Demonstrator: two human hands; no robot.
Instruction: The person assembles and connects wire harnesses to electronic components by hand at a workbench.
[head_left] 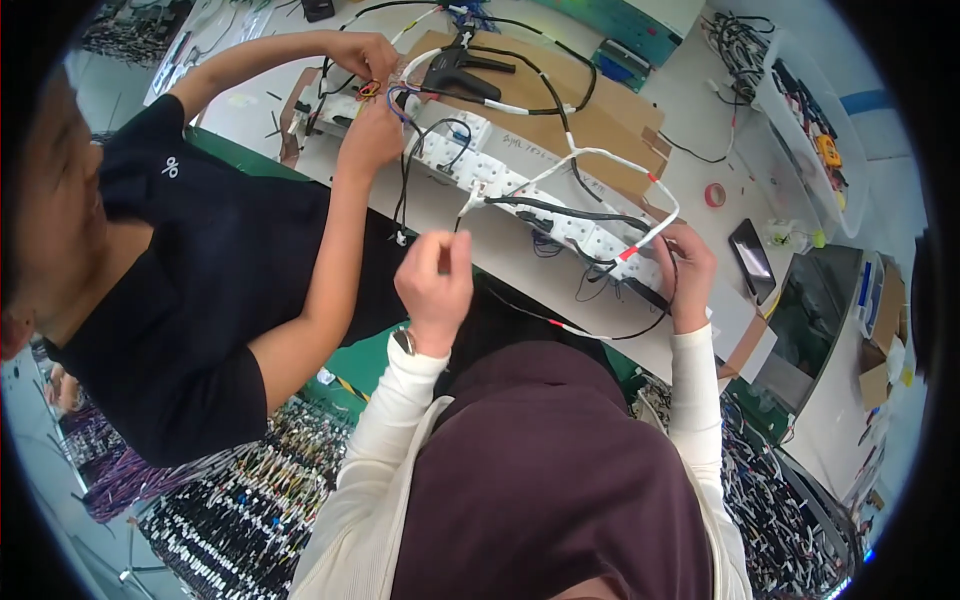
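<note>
My left hand (436, 288) is raised in front of the white fixture board (478, 150), its fingers closed on a thin black cable (459, 224) that comes down from a white-wrapped branch (476, 197). At the board's right end my right hand (690, 275) is curled, thumb and fingers closed around a black cable (672, 300) beside the white-wrapped cable with red bands. This cable loops below the board toward my left side. The wire harness (570, 211) lies along the board, black and white stretches mixed. My fingers partly hide both grips.
At my left a co-worker's hands (372, 135) work on coloured wires. A black clamp tool (462, 75) lies on cardboard (620, 125). To the right are red tape (714, 195), a phone (752, 261) and a tool bin (815, 140). Cable bundles (235, 510) hang below the table.
</note>
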